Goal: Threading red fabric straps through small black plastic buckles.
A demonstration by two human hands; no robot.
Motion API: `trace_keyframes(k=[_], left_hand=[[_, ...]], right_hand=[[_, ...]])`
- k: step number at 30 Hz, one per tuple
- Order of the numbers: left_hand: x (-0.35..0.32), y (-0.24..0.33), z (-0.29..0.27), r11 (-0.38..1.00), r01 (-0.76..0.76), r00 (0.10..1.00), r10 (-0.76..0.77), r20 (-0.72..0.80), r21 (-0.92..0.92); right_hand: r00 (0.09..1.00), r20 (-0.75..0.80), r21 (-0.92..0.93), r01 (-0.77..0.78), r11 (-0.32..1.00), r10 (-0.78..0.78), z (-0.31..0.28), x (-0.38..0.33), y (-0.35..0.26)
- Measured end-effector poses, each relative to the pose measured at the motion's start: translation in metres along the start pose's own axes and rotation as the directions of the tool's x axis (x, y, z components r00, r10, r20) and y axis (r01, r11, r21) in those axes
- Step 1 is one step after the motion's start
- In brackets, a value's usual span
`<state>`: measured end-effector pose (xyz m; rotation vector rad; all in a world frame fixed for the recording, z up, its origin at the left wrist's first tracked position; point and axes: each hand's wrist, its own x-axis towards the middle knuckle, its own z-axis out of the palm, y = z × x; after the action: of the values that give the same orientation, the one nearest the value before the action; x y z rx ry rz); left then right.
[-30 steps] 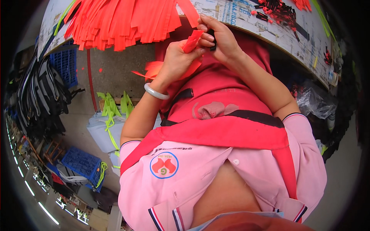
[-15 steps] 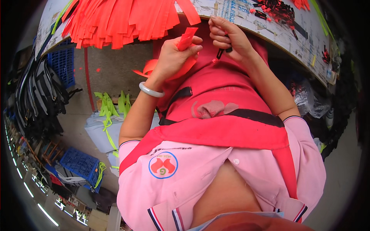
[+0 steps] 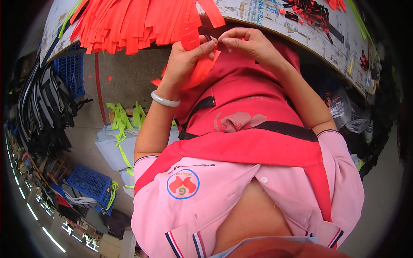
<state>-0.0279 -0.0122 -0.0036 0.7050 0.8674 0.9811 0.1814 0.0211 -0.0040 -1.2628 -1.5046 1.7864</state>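
Note:
My left hand (image 3: 186, 58) is closed on a bright orange-red webbing strap (image 3: 189, 36), whose upper end stands up above the fingers while a loop hangs below the palm. A small black piece (image 3: 209, 38), probably a plastic buckle, shows at this hand's fingertips, partly hidden. Just to its right, my right hand (image 3: 254, 46) has thumb and forefinger pinched together, nearly touching the left fingertips. A speck of red shows between its fingers; what they hold is too small to make out. Both hands are above my red apron (image 3: 241, 86), by the table edge.
A thick bundle of orange-red straps (image 3: 137, 23) hangs over the front edge of the table (image 3: 241, 12). Small black buckles with red bits (image 3: 307, 13) lie heaped at the right. Blue crates (image 3: 88, 182), black-grey straps (image 3: 43, 107) and neon-green strips (image 3: 120, 118) are at the left.
My right hand has come left and down to the left fingertips, its fingers now pinched. The black piece that hung from it is no longer there; a black piece shows at my left fingertips.

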Motion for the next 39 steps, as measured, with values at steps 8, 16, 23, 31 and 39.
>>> trace_keyframes(k=[8,16,23,31,39], left_hand=[[0.0,-0.003,-0.006,0.998,-0.001,1.0,0.002,0.025,-0.058],[0.0,-0.01,0.002,0.989,-0.072,0.997,0.066,-0.045,-0.13],[-0.003,-0.008,0.002,0.998,-0.06,0.991,0.056,-0.125,-0.027],[-0.008,0.005,0.009,0.993,-0.09,0.996,0.088,-0.022,-0.076],[-0.007,0.008,0.0,0.98,-0.045,0.993,0.065,-0.1,0.194]], right_hand=[[0.988,0.105,0.068,-0.118,0.991,0.111,0.019,-0.003,-0.012],[0.996,-0.046,0.359,-0.05,0.932,0.071,0.023,-0.003,-0.011],[0.994,0.101,0.585,-0.091,0.806,0.038,-0.001,0.003,-0.026],[0.961,0.27,0.483,-0.085,0.871,-0.056,-0.008,-0.003,-0.043],[0.985,0.152,0.382,-0.132,0.915,0.078,0.011,-0.003,-0.031]])
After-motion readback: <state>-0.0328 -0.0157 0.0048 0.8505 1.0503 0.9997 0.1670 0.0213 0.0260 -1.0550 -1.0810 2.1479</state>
